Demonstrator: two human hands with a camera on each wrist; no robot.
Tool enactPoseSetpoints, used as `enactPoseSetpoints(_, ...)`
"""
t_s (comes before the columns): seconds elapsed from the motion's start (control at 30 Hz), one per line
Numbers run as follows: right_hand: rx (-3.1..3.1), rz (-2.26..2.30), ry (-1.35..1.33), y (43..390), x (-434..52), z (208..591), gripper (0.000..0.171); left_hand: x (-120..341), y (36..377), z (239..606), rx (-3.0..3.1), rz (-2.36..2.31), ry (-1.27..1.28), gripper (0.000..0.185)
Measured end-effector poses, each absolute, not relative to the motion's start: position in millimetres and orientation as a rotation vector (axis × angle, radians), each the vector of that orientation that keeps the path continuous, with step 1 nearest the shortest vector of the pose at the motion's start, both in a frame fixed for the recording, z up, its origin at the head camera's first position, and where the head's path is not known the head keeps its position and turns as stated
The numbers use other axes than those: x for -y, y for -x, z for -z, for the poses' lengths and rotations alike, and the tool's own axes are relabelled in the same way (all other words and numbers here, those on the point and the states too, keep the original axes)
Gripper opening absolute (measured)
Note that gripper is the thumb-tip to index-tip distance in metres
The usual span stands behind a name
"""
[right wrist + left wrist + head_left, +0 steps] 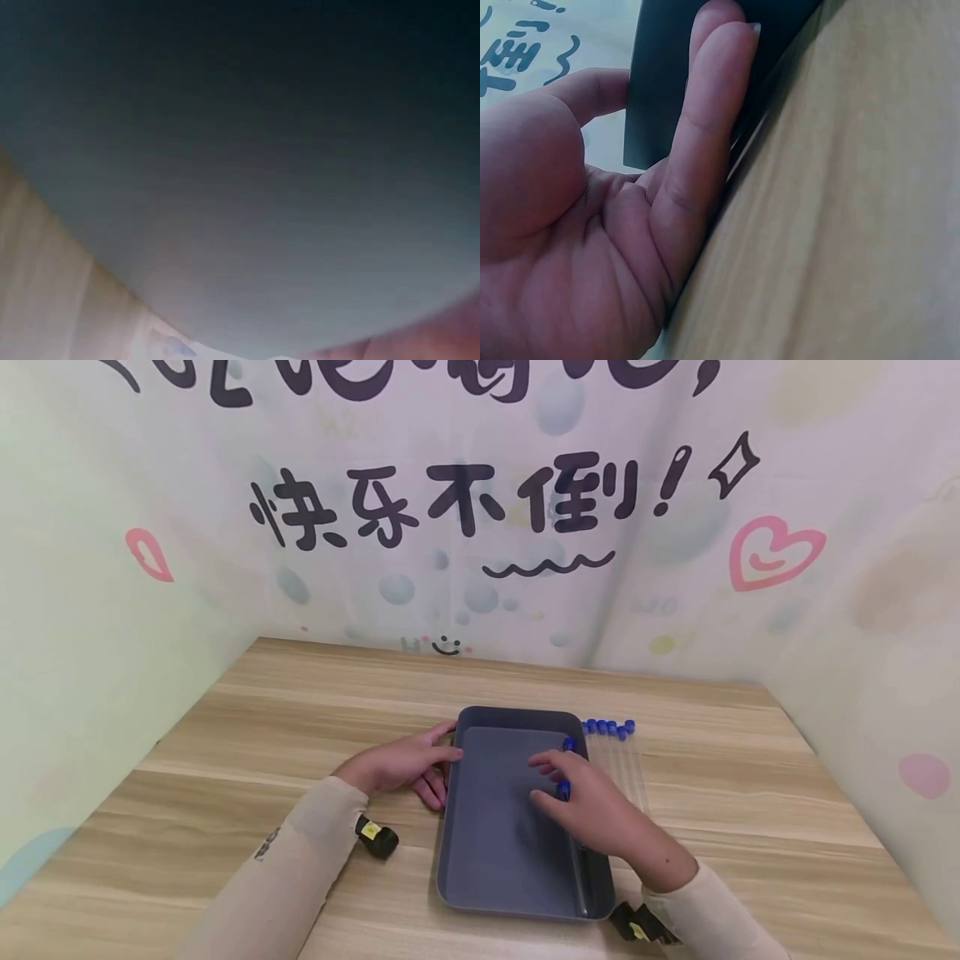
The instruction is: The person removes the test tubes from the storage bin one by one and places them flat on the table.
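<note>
A dark grey rectangular tray [498, 827] lies on the wooden table in the head view. My left hand [408, 764] holds its left wall, thumb over the rim and the other fingers along the outside. In the left wrist view the extended fingers of the left hand [697, 142] lie against the tray wall [649, 112]. Over the tray's right side hovers my right hand [592, 802], fingers loosely bent, thumb and forefinger apart. Two blue caps [563, 789] show beside its fingers. Below it, a clear tube [579, 885] lies along the tray's right wall, partly hidden by the hand.
Several clear tubes [633, 768] with blue caps lie side by side on the table [750, 793] just right of the tray. A printed cloth [480, 602] hangs behind the table. Black wrist devices [378, 839] sit at both cuffs. Grey surface fills most of the right wrist view.
</note>
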State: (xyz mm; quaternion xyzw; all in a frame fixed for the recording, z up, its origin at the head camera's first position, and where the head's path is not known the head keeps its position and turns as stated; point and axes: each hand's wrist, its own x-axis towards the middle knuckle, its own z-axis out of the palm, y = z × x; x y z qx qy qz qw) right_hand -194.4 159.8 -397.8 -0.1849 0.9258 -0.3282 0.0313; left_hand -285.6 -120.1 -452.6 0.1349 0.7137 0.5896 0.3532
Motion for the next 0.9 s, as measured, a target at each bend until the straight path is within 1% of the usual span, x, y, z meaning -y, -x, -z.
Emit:
enactPoseSetpoints(0.13,-2.832,1.02,0.574,193.4,-159.0,399.4,0.048,119.9,285.2,451.7,-1.847,-1.526,-0.351,0.067)
enactPoseSetpoints(0.27,-2.812,1.037,0.543,193.1,-158.4,400.1,0.052,119.8,285.1,451.3,-1.844,-1.527,-0.349,0.067)
enactPoseSetpoints(0.33,-2.806,1.039,0.53,193.0,-158.1,400.1,0.052,119.8,285.2,451.4,-1.844,-1.527,-0.348,0.067)
enactPoseSetpoints(0.53,-2.803,1.073,0.555,194.8,-159.8,401.2,0.044,120.1,285.6,452.3,-1.846,-1.525,-0.356,0.066)
enactPoseSetpoints(0.9,-2.802,1.069,0.492,197.5,-159.3,404.6,0.044,119.4,286.1,452.2,-1.846,-1.527,-0.351,0.067)
